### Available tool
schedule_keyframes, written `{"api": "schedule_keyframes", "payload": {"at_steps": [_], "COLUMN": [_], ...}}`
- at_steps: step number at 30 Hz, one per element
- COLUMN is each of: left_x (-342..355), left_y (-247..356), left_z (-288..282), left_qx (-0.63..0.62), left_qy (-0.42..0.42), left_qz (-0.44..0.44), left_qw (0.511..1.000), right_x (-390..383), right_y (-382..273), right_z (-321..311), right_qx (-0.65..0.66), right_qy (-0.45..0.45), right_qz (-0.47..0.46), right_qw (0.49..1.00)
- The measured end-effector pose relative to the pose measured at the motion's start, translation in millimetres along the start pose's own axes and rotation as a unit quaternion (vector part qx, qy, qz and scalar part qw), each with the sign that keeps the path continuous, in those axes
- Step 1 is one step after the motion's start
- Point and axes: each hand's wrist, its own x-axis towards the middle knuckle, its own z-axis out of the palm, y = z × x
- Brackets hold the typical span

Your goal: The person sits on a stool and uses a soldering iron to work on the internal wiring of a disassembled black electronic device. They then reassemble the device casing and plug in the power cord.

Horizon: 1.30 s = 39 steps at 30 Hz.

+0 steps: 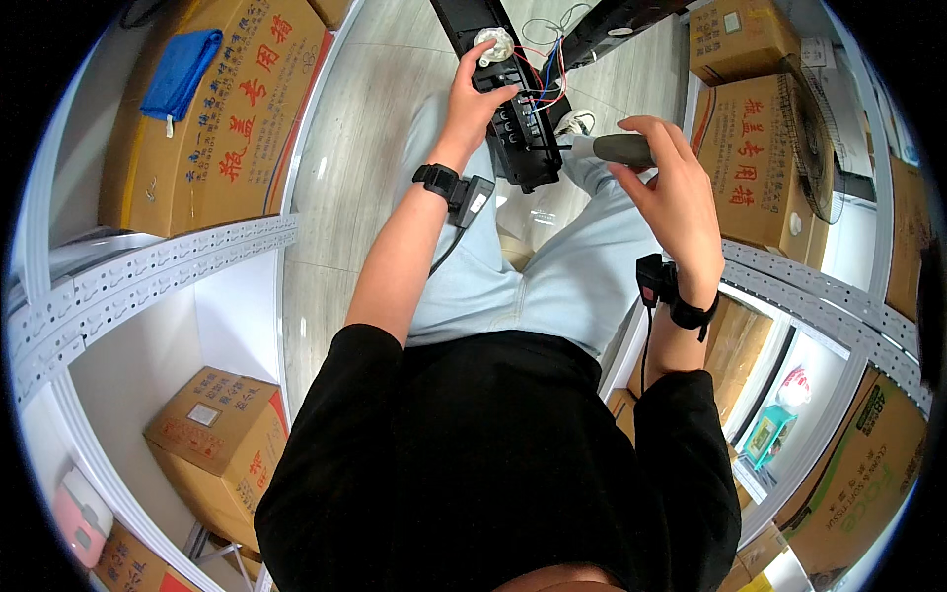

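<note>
My left hand [475, 97] grips a long black plastic housing [521, 138] that lies across my lap, with a row of black buttons, a white round part [495, 43] and red, blue and white wires [548, 71] showing. My right hand [669, 183] holds a screwdriver with a grey handle [623, 149], its tip pointing left into the housing's side. Both wrists wear black straps with small devices [472, 195] attached.
White perforated metal shelves [148, 271] stand on both sides. Cardboard boxes [222, 94] fill them, one topped with a blue cloth [181, 71]. A wire fan guard [807, 138] leans at the right. Pale wood floor [355, 168] lies ahead.
</note>
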Motion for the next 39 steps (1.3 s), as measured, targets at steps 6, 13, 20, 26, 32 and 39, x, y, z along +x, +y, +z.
{"api": "schedule_keyframes", "payload": {"at_steps": [6,13,20,26,32,39], "left_x": [0.6,-0.4,0.2,1.5,1.3,1.1], "left_y": [-0.9,1.8,1.0,-2.3,-3.2,-3.1], "left_z": [-0.3,2.2,-0.3,-0.5,-1.8,0.0], "left_qx": [-0.005,0.007,-0.006,-0.008,-0.019,0.008], "left_qy": [-0.004,0.000,0.002,0.004,-0.001,-0.001], "left_qz": [-0.002,0.011,-0.004,-0.002,0.002,0.009], "left_qw": [1.000,1.000,1.000,1.000,1.000,1.000], "right_x": [1.3,-1.1,0.0,0.2,-1.4,-0.9], "right_y": [2.8,-1.7,-0.6,4.4,-4.1,5.2], "right_z": [0.0,-3.6,-2.6,3.2,-1.9,3.6], "right_qx": [-0.063,0.002,-0.015,-0.091,0.053,-0.090], "right_qy": [-0.017,-0.021,-0.029,-0.012,-0.006,0.006], "right_qz": [0.039,0.048,0.037,0.078,0.013,0.067], "right_qw": [0.997,0.999,0.999,0.993,0.998,0.994]}}
